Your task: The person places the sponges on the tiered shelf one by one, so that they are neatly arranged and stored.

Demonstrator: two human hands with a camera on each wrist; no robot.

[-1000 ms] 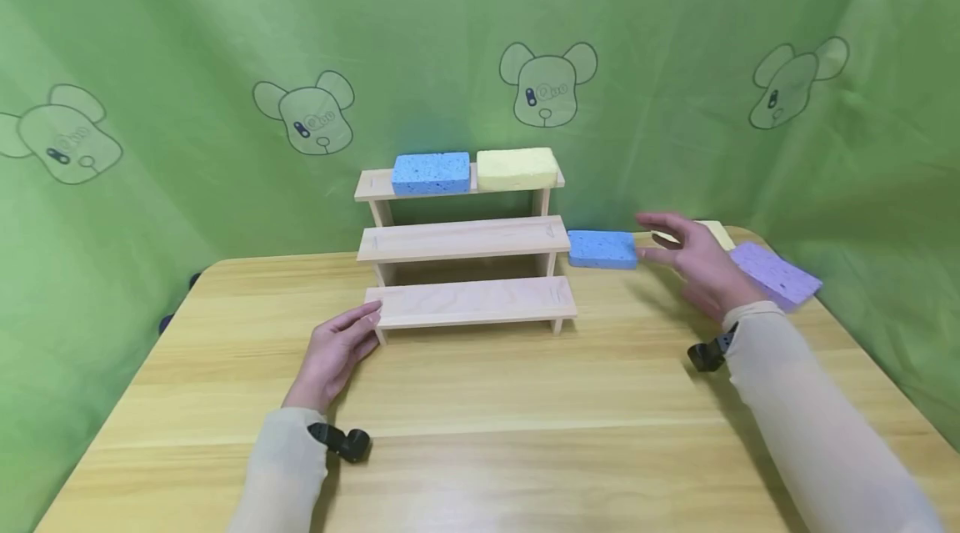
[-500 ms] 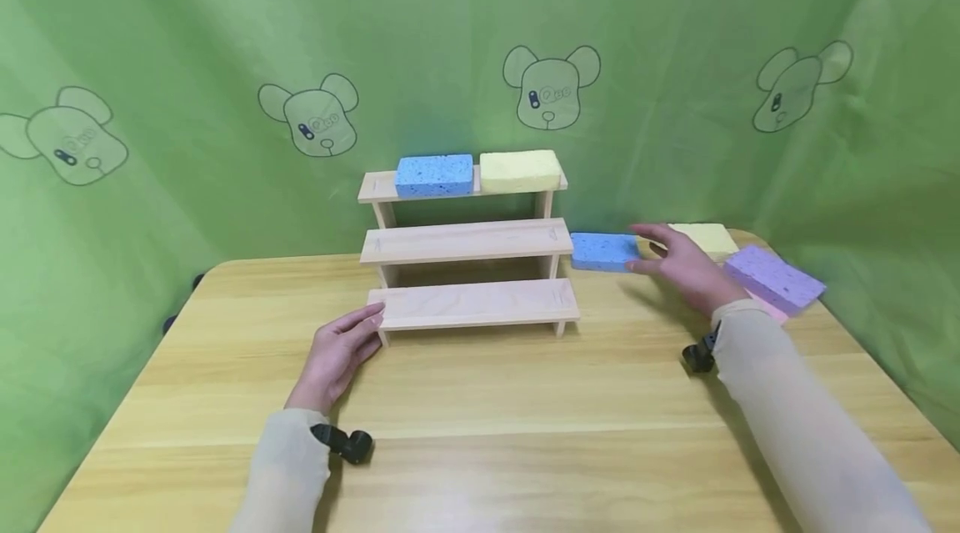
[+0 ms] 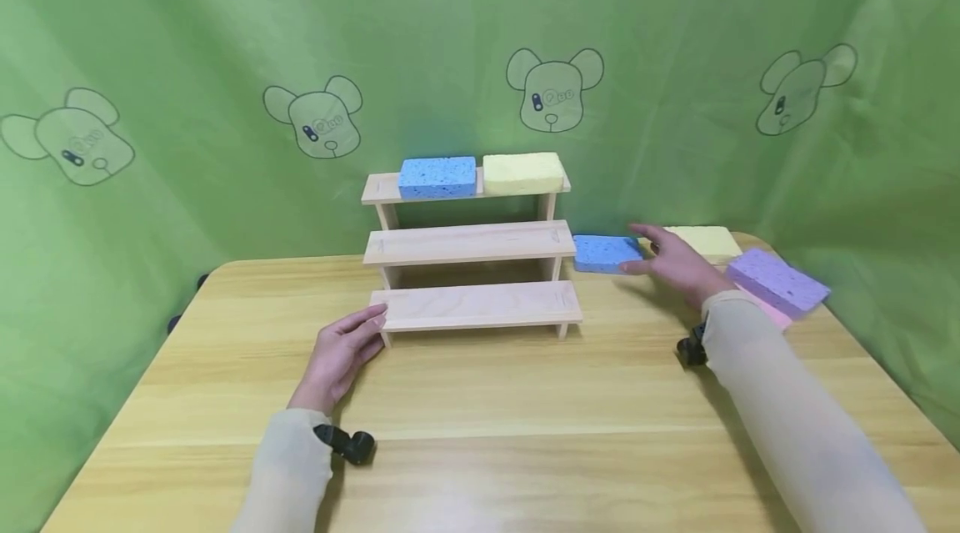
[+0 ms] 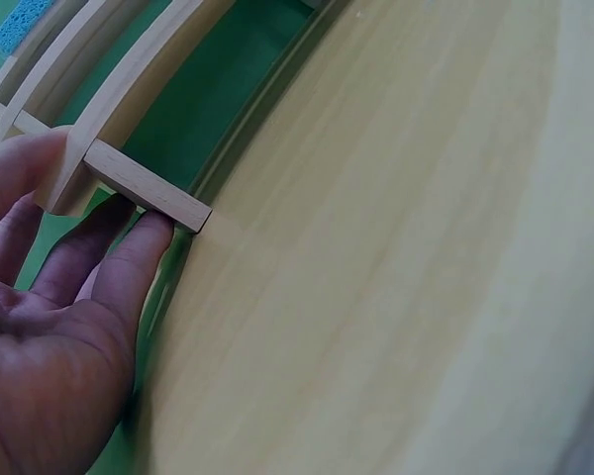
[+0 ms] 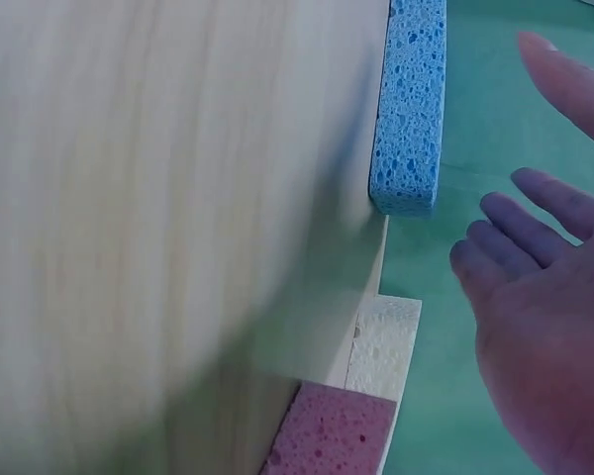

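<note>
A three-tier wooden shelf stand (image 3: 480, 304) stands on the table. My left hand (image 3: 341, 354) holds the left end of its lowest tier; in the left wrist view the thumb is on the board and the fingers (image 4: 139, 247) touch the leg. Right of the stand lies a blue sponge (image 3: 603, 253) on the table. My right hand (image 3: 678, 266) hovers at its right end, thumb and fingers spread apart; the right wrist view shows the hand apart from the blue sponge (image 5: 409, 119). On the top tier sit another blue sponge (image 3: 437, 178) and a yellow sponge (image 3: 522, 174).
Behind the right hand lies a second yellow sponge (image 3: 705, 243). A purple sponge (image 3: 780, 281) rests partly over a pink sponge (image 3: 772, 314) near the table's right edge. A green curtain (image 3: 450, 32) hangs close behind the wooden table (image 3: 480, 424).
My right hand has moved left toward the blue sponge beside the stand, uncovering the yellow and pink sponges more. My left hand has stayed at the stand.
</note>
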